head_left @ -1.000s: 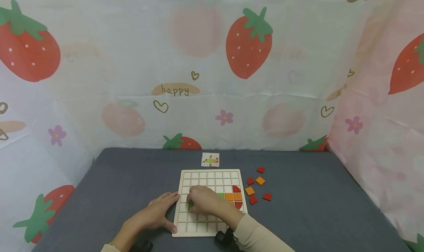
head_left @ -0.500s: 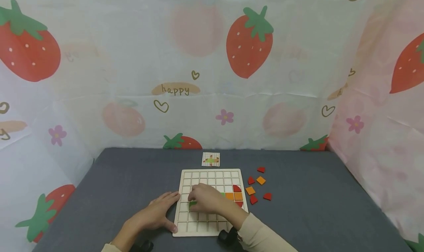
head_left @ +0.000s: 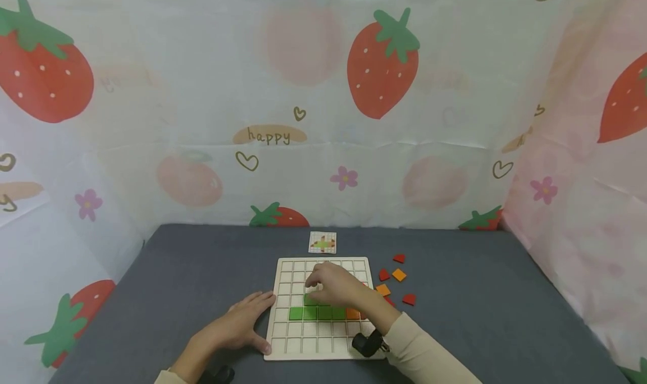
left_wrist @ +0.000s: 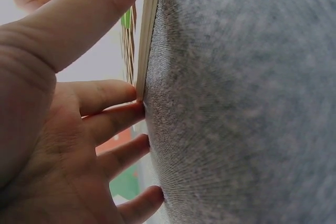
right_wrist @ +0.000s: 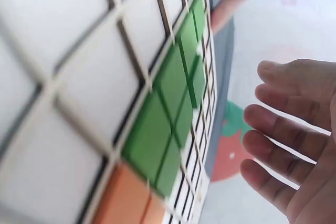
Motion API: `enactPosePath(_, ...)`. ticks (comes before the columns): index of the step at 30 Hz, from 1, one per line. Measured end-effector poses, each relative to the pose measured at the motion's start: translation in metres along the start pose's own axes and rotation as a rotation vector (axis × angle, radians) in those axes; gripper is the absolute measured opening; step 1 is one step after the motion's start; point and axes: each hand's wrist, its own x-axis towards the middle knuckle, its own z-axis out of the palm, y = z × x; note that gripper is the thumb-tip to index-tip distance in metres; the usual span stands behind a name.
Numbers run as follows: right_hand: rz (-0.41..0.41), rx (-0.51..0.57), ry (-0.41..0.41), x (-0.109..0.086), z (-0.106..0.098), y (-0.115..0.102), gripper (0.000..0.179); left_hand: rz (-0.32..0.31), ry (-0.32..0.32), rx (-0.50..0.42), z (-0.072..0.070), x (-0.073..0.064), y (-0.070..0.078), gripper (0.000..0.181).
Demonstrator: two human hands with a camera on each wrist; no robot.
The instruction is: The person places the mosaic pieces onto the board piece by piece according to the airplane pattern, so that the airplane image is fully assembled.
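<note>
A pale grid board (head_left: 303, 346) lies on the dark grey table. Green square tiles (head_left: 324, 313) form a row in its cells, and more green tiles sit in the row behind. Orange tiles (right_wrist: 119, 198) adjoin them at the right. My left hand (head_left: 240, 327) spreads along the board's left side, its thumb and forefinger at the edge, as the left wrist view also shows. Over the board is my right hand (head_left: 336, 287), fingers loosely bent and holding nothing; in the right wrist view, a gap separates its fingertips from the green tiles. Its forearm hides part of the board's right side.
Loose red rounded pieces (head_left: 409, 299) and orange squares (head_left: 399, 274) lie right of the board. A small pattern card (head_left: 322, 242) lies behind it. Strawberry-print cloth (head_left: 283, 170) hangs around the table's back and sides.
My right hand has moved right and back from the front row's left end, uncovering the green tiles there. The left hand stays at the board's edge.
</note>
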Motion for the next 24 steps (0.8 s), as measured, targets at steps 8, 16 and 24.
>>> enactPosePath(8, 0.033, 0.056, 0.018, -0.015, -0.022, 0.027, 0.021, 0.014, 0.003, -0.001, 0.001, 0.001, -0.002, 0.104)
enactPosePath(16, 0.125, 0.088, 0.07, -0.032, -0.039, 0.052, 0.023, 0.001, 0.003, 0.002, 0.001, 0.001, -0.001, 0.104)
enactPosePath(24, 0.195, 0.124, 0.122, -0.045, -0.042, 0.076, 0.025, -0.003, -0.001, -0.001, 0.0, 0.001, 0.0, 0.104)
